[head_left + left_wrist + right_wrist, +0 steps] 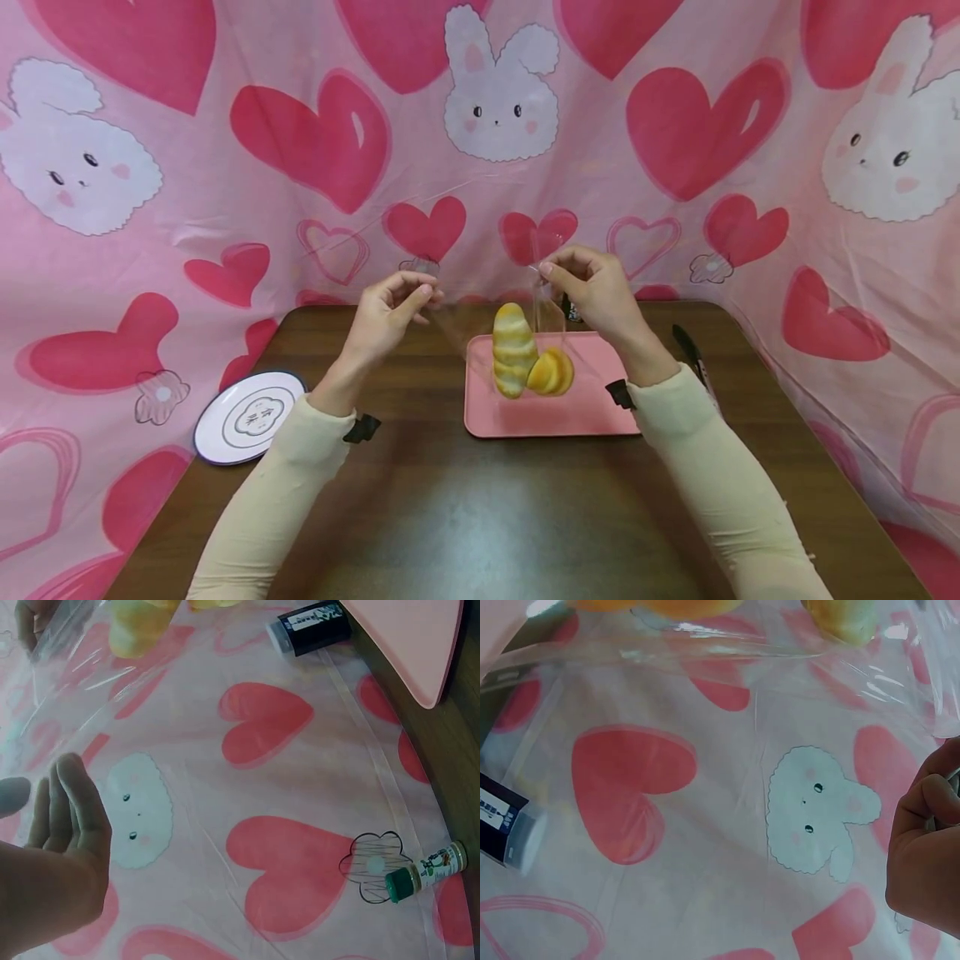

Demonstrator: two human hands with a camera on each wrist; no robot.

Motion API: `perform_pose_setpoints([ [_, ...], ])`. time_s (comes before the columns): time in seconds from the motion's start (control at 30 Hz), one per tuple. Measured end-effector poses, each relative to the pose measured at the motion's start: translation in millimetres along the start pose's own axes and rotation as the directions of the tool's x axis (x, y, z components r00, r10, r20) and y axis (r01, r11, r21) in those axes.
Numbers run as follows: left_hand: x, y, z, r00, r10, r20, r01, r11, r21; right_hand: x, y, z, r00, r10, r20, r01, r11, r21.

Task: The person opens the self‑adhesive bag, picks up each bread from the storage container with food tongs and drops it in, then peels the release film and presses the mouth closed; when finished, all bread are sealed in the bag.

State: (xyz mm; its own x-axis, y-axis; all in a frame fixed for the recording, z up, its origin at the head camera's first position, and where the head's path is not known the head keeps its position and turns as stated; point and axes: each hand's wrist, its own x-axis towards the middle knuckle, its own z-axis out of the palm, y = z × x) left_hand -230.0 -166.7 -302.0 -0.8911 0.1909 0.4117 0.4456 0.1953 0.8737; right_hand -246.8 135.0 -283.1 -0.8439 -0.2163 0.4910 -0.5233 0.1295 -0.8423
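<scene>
Both hands hold up a clear plastic bag point(548, 315), stretched between them over the table. My left hand point(386, 317) pinches its left side between thumb and fingers; the left wrist view shows only part of that hand point(71, 840). The right hand point(592, 287) pinches the upper right edge with thumb and forefinger. A long, ridged bread loaf point(512, 350) and a smaller round yellow bun point(552, 372) show through the film, side by side. Between the hands, they overlap the pink tray point(555, 421) in the head view. Shiny plastic folds point(780, 652) cross the right wrist view.
A white plate with a blue rim point(213, 442) lies at the left table edge. On the right, beside the tray, is a knife with a black handle point(686, 342). Toward the back stand a black-labelled bottle point(319, 628) and a small green-capped jar point(431, 871). A heart-patterned cloth encloses the table.
</scene>
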Motion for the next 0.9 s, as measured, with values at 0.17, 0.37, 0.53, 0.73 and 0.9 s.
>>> perform_pose_setpoints([
  [0.17,0.4,1.4,0.7,0.996,-0.025,0.08,0.03,0.997,-0.066,0.2,-4,-1,1.0,0.002,-0.005,-0.002,1.0,0.027],
  [0.37,1.0,-0.6,5.6,0.995,-0.018,0.098,0.009,0.996,0.089,0.4,-7,-2,1.0,0.004,-0.002,-0.004,0.999,0.044],
  [0.53,2.6,-2.0,13.3,1.0,-0.004,0.03,0.0,0.991,0.132,-0.6,-7,-3,1.0,0.011,0.001,-0.011,0.999,0.033],
  [0.73,2.3,0.9,14.6,0.998,0.028,-0.049,-0.023,0.995,0.1,0.6,-3,-8,1.0,0.003,0.001,-0.003,1.0,0.022],
  [0.9,2.6,-0.2,4.2,0.998,-0.01,-0.066,0.015,0.998,0.069,0.7,2,-16,0.999,0.013,-0.03,-0.012,1.0,0.017],
])
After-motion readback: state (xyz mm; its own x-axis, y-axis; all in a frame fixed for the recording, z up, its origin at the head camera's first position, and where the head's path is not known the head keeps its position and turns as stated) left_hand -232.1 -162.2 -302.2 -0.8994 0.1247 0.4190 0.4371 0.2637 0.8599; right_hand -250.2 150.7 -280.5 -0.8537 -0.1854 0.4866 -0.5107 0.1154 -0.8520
